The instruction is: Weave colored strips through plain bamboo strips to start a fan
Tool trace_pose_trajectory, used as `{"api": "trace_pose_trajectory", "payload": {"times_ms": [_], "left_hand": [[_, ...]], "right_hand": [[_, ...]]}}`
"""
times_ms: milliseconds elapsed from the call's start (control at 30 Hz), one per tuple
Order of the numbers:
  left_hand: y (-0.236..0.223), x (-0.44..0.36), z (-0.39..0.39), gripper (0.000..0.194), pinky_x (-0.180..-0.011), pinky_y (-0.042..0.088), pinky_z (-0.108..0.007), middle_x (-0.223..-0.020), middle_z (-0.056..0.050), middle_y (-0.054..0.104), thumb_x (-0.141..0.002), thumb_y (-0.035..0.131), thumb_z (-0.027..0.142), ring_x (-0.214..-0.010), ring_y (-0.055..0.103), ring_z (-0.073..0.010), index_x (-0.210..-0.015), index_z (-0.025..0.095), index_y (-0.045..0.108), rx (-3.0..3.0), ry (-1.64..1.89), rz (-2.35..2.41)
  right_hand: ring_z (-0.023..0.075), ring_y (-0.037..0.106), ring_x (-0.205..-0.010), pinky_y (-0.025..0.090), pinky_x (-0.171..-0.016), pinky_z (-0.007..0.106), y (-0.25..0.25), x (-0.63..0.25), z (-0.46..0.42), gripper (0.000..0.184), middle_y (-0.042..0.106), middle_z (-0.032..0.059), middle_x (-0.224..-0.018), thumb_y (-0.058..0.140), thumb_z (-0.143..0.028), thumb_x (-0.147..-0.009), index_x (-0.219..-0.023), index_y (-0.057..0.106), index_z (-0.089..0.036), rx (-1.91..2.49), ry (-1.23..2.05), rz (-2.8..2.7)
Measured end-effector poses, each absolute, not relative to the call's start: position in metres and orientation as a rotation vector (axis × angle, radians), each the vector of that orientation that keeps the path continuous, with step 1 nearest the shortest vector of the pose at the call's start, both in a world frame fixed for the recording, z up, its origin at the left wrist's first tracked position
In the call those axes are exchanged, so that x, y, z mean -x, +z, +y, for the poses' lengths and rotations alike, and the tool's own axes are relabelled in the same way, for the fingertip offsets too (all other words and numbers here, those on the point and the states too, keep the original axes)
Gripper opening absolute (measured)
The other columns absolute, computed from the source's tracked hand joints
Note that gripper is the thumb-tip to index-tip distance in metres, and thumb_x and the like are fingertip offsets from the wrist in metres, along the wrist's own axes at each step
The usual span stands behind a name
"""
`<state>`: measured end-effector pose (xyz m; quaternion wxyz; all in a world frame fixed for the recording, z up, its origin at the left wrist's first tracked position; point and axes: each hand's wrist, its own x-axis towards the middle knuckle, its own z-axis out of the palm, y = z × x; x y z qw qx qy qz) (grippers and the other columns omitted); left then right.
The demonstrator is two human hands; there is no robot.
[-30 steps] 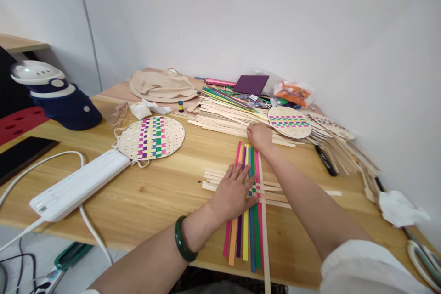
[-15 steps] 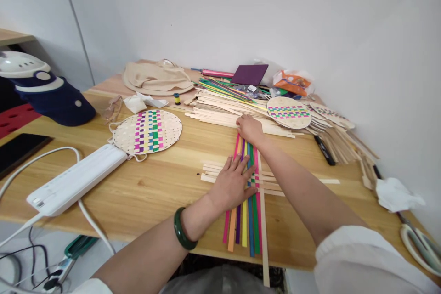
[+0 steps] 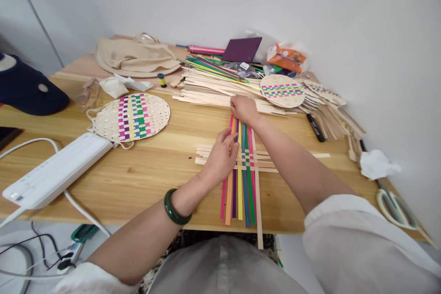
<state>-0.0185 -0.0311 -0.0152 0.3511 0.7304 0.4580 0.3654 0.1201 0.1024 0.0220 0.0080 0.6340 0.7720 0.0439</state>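
Note:
Several flat coloured strips point(image 3: 240, 193) in pink, orange, purple, yellow, blue and green lie lengthwise on the table, with a pale strip point(image 3: 259, 211) along their right side. Pale strips point(image 3: 267, 164) cross them, forming a small checkered weave point(image 3: 245, 158). My left hand point(image 3: 220, 156) rests over the left part of the weave, fingers loosely apart and partly bent; it covers some strips. At the far ends of the coloured strips my right hand point(image 3: 245, 109) is closed, fingers curled down over them. Its fingertips are mostly hidden.
A woven oval fan point(image 3: 131, 117) and a white power strip point(image 3: 57, 170) lie left. Behind are a pile of pale strips point(image 3: 210, 87), another woven piece point(image 3: 282, 91) and a purple card point(image 3: 242, 49). A black marker point(image 3: 315, 127) and scissors point(image 3: 396, 209) are right.
My left hand has lifted from lying flat across the strips and shifted left, uncovering more of the weave. My right hand stays at the far ends. The camera view has shifted.

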Motion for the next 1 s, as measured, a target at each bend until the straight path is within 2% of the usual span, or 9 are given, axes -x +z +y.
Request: {"api": "trace_pose_trajectory", "payload": {"times_ms": [133, 233, 467, 600, 800, 933, 1000], "left_hand": [[-0.013, 0.017, -0.033, 0.039, -0.117, 0.036, -0.044, -0.146, -0.022, 0.045, -0.095, 0.044, 0.022, -0.141, 0.042, -0.0277, -0.127, 0.007, 0.06, -1.883, 0.891, 1.21], [-0.015, 0.016, -0.034, 0.041, -0.119, 0.033, -0.043, -0.147, -0.024, 0.044, -0.093, 0.047, 0.022, -0.141, 0.042, -0.0287, -0.127, 0.004, 0.06, -1.901, 0.868, 1.228], [-0.016, 0.015, -0.035, 0.041, -0.119, 0.035, -0.045, -0.149, -0.023, 0.043, -0.092, 0.048, 0.024, -0.141, 0.042, -0.0296, -0.127, 0.006, 0.059, -1.94, 0.825, 1.233], [-0.017, 0.015, -0.036, 0.041, -0.118, 0.036, -0.045, -0.15, -0.022, 0.042, -0.092, 0.048, 0.025, -0.141, 0.041, -0.0295, -0.127, 0.007, 0.06, -1.958, 0.812, 1.237], [-0.02, 0.015, -0.035, 0.04, -0.11, 0.046, -0.046, -0.149, -0.022, 0.043, -0.091, 0.05, 0.025, -0.14, 0.043, -0.0295, -0.127, 0.011, 0.06, -1.95, 0.823, 1.234], [-0.017, 0.014, -0.036, 0.042, -0.109, 0.047, -0.044, -0.15, -0.023, 0.041, -0.091, 0.05, 0.025, -0.14, 0.042, -0.0302, -0.127, 0.007, 0.06, -1.953, 0.78, 1.239], [-0.016, 0.015, -0.037, 0.042, -0.11, 0.047, -0.044, -0.15, -0.023, 0.042, -0.091, 0.051, 0.025, -0.14, 0.042, -0.0303, -0.127, 0.007, 0.06, -1.965, 0.778, 1.242]], "right_hand": [[0.0246, 0.061, -0.102, 0.042, -0.078, 0.031, 0.021, -0.128, 0.104, 0.031, 0.07, 0.0123, -0.113, 0.039, -0.019, -0.092, -0.112, 0.063, -0.016, -2.067, 0.134, 2.415], [0.0241, 0.06, -0.107, 0.043, -0.079, 0.031, 0.02, -0.135, 0.106, 0.031, 0.069, 0.0108, -0.116, 0.039, -0.017, -0.091, -0.109, 0.064, -0.017, -2.109, 0.145, 2.419], [0.0233, 0.056, -0.114, 0.045, -0.087, 0.031, 0.017, -0.142, 0.108, 0.027, 0.067, 0.0111, -0.118, 0.049, -0.02, -0.088, -0.106, 0.068, -0.017, -2.1, 0.15, 2.401], [0.0236, 0.058, -0.112, 0.045, -0.084, 0.031, 0.018, -0.139, 0.11, 0.026, 0.068, 0.0116, -0.116, 0.05, -0.019, -0.088, -0.106, 0.069, -0.016, -2.101, 0.168, 2.367], [0.0234, 0.061, -0.103, 0.044, -0.077, 0.03, 0.02, -0.138, 0.108, 0.029, 0.07, 0.0116, -0.11, 0.042, -0.019, -0.092, -0.103, 0.069, -0.017, -2.133, 0.218, 2.346], [0.0241, 0.056, -0.114, 0.043, -0.083, 0.031, 0.02, -0.139, 0.106, 0.032, 0.067, 0.0121, -0.12, 0.039, -0.021, -0.094, -0.111, 0.066, -0.016, -2.116, 0.269, 2.397], [0.023, 0.052, -0.118, 0.043, -0.085, 0.031, 0.019, -0.139, 0.107, 0.029, 0.067, 0.009, -0.12, 0.043, -0.026, -0.094, -0.106, 0.068, -0.019, -2.045, 0.257, 2.452]]}}
